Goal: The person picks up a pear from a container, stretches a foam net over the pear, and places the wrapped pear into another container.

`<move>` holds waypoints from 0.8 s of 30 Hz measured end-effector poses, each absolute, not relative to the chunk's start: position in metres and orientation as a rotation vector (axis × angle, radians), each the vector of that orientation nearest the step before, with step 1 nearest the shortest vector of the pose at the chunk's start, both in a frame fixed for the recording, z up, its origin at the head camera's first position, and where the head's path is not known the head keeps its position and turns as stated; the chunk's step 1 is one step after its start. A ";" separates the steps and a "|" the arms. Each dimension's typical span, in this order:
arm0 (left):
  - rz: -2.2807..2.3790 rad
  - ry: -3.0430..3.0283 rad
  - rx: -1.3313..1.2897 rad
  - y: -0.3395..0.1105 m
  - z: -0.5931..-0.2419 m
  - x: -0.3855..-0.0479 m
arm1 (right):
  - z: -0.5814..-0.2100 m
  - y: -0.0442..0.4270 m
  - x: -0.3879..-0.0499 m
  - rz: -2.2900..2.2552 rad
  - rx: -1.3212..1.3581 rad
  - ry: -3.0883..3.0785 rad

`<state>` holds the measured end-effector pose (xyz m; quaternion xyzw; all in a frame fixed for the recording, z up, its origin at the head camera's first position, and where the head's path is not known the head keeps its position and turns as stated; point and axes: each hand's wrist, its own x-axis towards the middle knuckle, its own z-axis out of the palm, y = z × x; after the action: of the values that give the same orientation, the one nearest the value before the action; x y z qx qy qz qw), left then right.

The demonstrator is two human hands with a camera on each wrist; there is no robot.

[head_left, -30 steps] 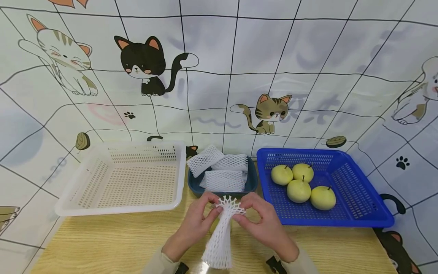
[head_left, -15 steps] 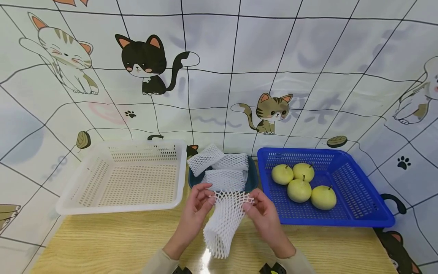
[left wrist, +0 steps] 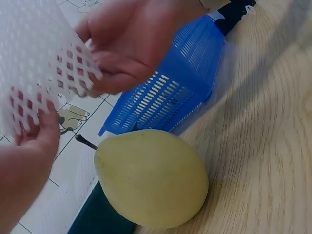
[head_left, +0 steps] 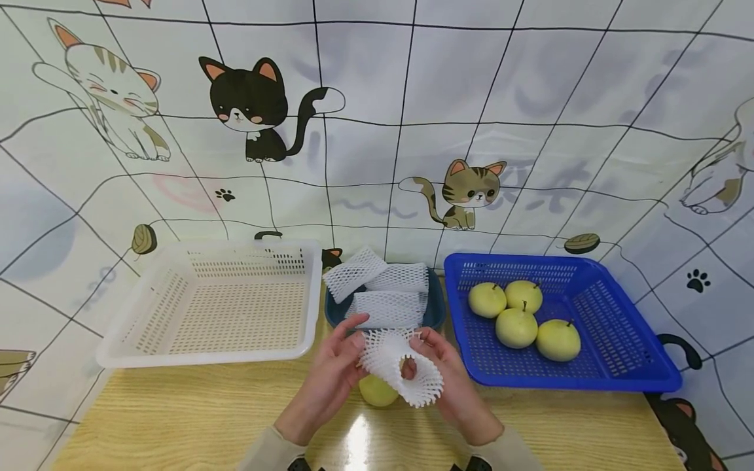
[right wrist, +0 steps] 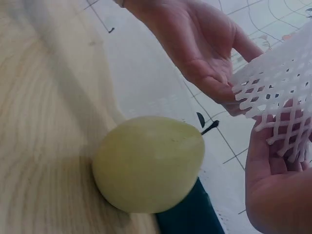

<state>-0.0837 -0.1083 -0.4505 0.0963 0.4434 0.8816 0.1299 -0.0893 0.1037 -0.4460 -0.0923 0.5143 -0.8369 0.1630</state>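
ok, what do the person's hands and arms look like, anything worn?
Left hand and right hand: no gloves, no rings in view. Left sleeve and right sleeve: pale beige, down to the wrists. A black strap or mount sits at each wrist, mostly cropped in the head view. No cables visible.

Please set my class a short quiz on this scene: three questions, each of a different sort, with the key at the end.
1. Multiple choice: what do the fingers of the left hand and right hand hold between them?
A) the teal container
B) a white foam net
C) the white basket

2. Count: how many pears lie in the blue basket?

3. True or false: the loose pear on the table is wrapped in foam net.

Key:
1. B
2. Four
3. False; it lies bare, with nothing wrapped around it.
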 end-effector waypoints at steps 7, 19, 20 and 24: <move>2.376 1.336 0.146 -0.110 -0.454 -0.082 | -0.454 0.099 -0.091 -2.297 -0.228 1.517; 2.470 1.551 -0.103 -0.108 -0.474 -0.073 | -0.463 0.089 -0.091 -2.087 -0.064 1.829; 2.476 1.567 -0.127 -0.108 -0.475 -0.073 | -0.464 0.089 -0.090 -2.076 -0.065 1.843; 2.488 1.606 -0.189 -0.105 -0.483 -0.072 | -0.466 0.088 -0.091 -2.031 -0.058 1.916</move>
<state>-0.0720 -0.1053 -0.4826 -0.0635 0.5391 0.8353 0.0870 -0.0906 0.0881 -0.4665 -0.0203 0.6757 -0.7163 0.1733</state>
